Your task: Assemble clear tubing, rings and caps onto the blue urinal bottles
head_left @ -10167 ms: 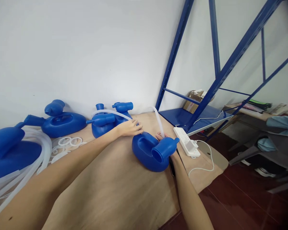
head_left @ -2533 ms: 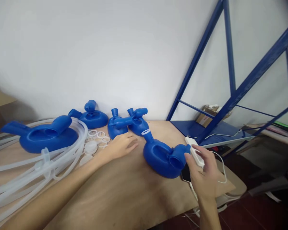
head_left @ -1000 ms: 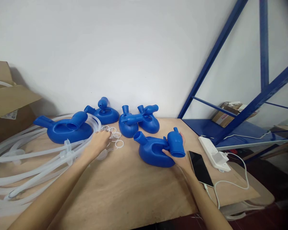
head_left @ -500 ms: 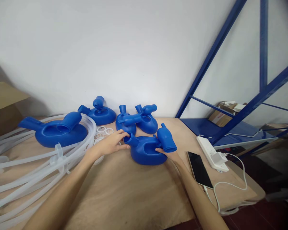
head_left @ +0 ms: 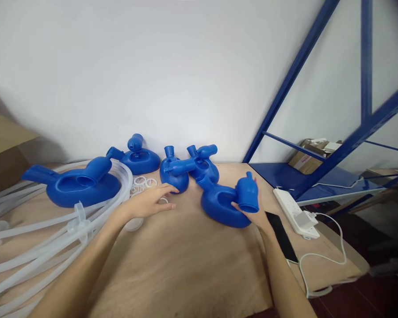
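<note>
My right hand [head_left: 257, 215] grips a blue plastic urinal bottle [head_left: 215, 204] at its right end. The thumb shows by the handle opening, and the other fingers are partly hidden behind a blue funnel-shaped piece [head_left: 247, 192] on the bottle. The bottle's open neck points up and left. My left hand [head_left: 152, 201] is apart from the bottle, fingers spread and holding nothing, above the table beside several clear rings [head_left: 151, 182]. Behind it stand two more blue bottles, one [head_left: 174, 179] close to its fingertips and another [head_left: 204, 170] farther right.
Coiled translucent tubing [head_left: 53, 247] covers the left side, with a blue bottle [head_left: 82, 194] on it. Another bottle [head_left: 142, 161] stands near the wall. A phone [head_left: 281, 238], a white power strip [head_left: 293, 214] and a cable lie right. A blue metal rack [head_left: 285, 90] rises beyond.
The held bottle has moved right with my right hand and turned, its neck now angled farther up. My left hand has let go of the neck and stayed near the rings.
</note>
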A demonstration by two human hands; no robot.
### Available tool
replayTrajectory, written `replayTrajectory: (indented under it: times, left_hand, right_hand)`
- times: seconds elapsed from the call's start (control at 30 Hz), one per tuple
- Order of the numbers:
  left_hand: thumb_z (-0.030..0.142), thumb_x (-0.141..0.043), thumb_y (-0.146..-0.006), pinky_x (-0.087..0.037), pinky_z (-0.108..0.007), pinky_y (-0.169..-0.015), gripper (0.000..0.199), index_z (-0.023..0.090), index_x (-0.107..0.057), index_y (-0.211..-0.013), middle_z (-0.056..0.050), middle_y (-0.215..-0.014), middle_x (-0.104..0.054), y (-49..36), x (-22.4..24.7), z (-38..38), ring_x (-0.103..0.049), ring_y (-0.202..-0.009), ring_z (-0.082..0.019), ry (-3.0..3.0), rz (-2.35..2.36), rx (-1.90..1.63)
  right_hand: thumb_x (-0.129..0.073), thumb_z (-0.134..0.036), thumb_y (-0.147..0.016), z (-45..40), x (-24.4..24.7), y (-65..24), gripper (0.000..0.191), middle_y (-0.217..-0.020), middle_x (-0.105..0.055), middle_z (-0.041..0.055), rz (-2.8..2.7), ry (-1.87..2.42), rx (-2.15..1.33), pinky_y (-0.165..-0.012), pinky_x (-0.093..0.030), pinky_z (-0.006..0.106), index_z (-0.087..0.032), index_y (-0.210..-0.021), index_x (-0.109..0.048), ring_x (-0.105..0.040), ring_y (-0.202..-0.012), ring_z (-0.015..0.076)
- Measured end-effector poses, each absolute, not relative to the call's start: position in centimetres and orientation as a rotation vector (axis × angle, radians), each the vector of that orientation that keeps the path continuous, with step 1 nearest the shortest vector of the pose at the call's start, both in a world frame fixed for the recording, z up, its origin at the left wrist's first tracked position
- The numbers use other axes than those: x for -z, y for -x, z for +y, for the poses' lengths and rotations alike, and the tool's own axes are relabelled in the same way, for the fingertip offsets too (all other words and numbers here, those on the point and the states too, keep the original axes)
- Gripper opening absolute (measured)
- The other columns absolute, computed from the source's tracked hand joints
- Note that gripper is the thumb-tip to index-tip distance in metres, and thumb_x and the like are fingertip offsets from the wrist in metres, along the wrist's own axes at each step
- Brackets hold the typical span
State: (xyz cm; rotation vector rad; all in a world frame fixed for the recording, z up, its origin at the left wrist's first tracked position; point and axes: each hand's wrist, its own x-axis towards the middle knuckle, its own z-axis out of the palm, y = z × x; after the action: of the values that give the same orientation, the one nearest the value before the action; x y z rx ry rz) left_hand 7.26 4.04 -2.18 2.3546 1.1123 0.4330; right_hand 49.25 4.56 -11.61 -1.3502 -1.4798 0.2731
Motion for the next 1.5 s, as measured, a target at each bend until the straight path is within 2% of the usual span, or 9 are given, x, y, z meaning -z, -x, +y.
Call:
replayTrajectory:
  times: [0.1, 0.23, 0.47, 0.63, 0.8, 1.0, 1.17, 1.33, 1.5]
  left_hand:
    - [0.059, -0.056, -0.096, -0.053, -0.035, -0.096, 0.053, 0.024, -0.063, -0.136, -0.01, -0.135, -0.07, -6.7, 1.8, 4.1, -0.067, -0.118, -0.026, -2.31, 1.142, -0.403]
    - [0.055, -0.059, -0.095, -0.053, -0.035, -0.098, 0.053, 0.024, -0.062, -0.139, -0.01, -0.133, -0.071, -6.2, 1.7, 4.2, -0.069, -0.115, -0.025, -2.286, 1.077, -0.291]
    - [0.054, -0.06, -0.093, -0.052, -0.037, -0.103, 0.065, 0.024, -0.053, -0.151, -0.012, -0.136, -0.07, -5.7, 1.9, 4.0, -0.068, -0.121, -0.027, -2.188, 1.135, -0.105]
    - [0.061, -0.057, -0.094, -0.05, -0.035, -0.105, 0.072, 0.023, -0.05, -0.155, -0.012, -0.142, -0.066, -4.8, 0.4, 3.6, -0.065, -0.126, -0.029, -2.141, 1.228, -0.027]
    - [0.068, -0.056, -0.091, -0.047, -0.038, -0.112, 0.08, 0.025, -0.047, -0.157, -0.011, -0.154, -0.058, -2.0, -0.5, 3.6, -0.059, -0.136, -0.032, -2.049, 1.409, -0.088]
    - [0.073, -0.05, -0.09, -0.047, -0.04, -0.113, 0.092, 0.02, -0.038, -0.163, -0.014, -0.154, -0.058, 0.3, -0.8, 3.7, -0.058, -0.137, -0.034, -1.961, 1.632, -0.056]
    - [0.064, -0.048, -0.095, -0.041, -0.038, -0.119, 0.085, 0.019, -0.033, -0.165, -0.015, -0.161, -0.05, -0.6, -0.9, 4.1, -0.052, -0.145, -0.031, -1.959, 1.759, 0.091]
    - [0.048, -0.048, -0.098, -0.049, -0.045, -0.107, 0.069, 0.018, -0.043, -0.16, -0.02, -0.151, -0.059, -1.3, 0.2, 5.1, -0.061, -0.134, -0.036, -1.976, 1.972, 0.294]
    - [0.046, -0.05, -0.098, -0.051, -0.046, -0.103, 0.063, 0.02, -0.048, -0.156, -0.021, -0.145, -0.063, -1.1, 1.2, 5.8, -0.062, -0.132, -0.037, -2.035, 1.99, 0.306]
  right_hand:
    - [-0.095, -0.057, -0.055, 3.9, 10.8, -52.8, 0.144, -0.17, -0.027, 0.0194, -1.396, 1.467, -0.204, -0.123, -0.031, 0.065, -0.026, -0.167, -0.009, -0.038, -0.151, 0.0412]
    - [-0.094, -0.062, -0.052, 4.1, 10.6, -54.1, 0.154, -0.166, -0.03, 0.028, -1.226, 1.547, -0.156, -0.12, -0.034, 0.063, -0.017, -0.166, -0.001, -0.046, -0.144, 0.0432]
    - [-0.087, -0.063, -0.06, 9.1, 10.5, -51.1, 0.141, -0.162, -0.034, 0.0355, -1.01, 1.756, 0.009, -0.115, -0.034, 0.069, -0.011, -0.166, -0.009, -0.04, -0.145, 0.056]
    - [-0.086, -0.066, -0.059, 14.3, 10.6, -50.3, 0.142, -0.158, -0.042, 0.0344, -1.006, 1.779, -0.002, -0.112, -0.038, 0.068, -0.012, -0.165, -0.01, -0.046, -0.141, 0.0546]
    - [-0.083, -0.066, -0.066, 18.6, 10.7, -49.1, 0.137, -0.154, -0.047, 0.0317, -1.057, 1.778, -0.014, -0.112, -0.038, 0.065, -0.014, -0.166, -0.006, -0.048, -0.139, 0.0518]
    - [-0.082, -0.061, -0.07, 21.8, 10.6, -47.7, 0.132, -0.152, -0.049, 0.0322, -1.1, 1.777, -0.024, -0.11, -0.041, 0.059, -0.014, -0.167, -0.006, -0.048, -0.138, 0.0494]
    - [-0.084, -0.058, -0.066, 23.7, 10.7, -47.3, 0.133, -0.147, -0.052, 0.0322, -1.103, 1.806, -0.056, -0.108, -0.041, 0.064, -0.014, -0.165, -0.008, -0.05, -0.135, 0.0516]
    - [-0.082, -0.061, -0.068, 25.4, 10.9, -46.9, 0.129, -0.145, -0.052, 0.0341, -1.125, 1.79, -0.081, -0.11, -0.04, 0.065, -0.011, -0.164, -0.012, -0.051, -0.135, 0.0514]
    - [-0.082, -0.063, -0.067, 27.3, 11.4, -47.6, 0.134, -0.147, -0.05, 0.0368, -1.159, 1.755, -0.126, -0.111, -0.037, 0.066, -0.009, -0.165, -0.008, -0.05, -0.136, 0.0517]
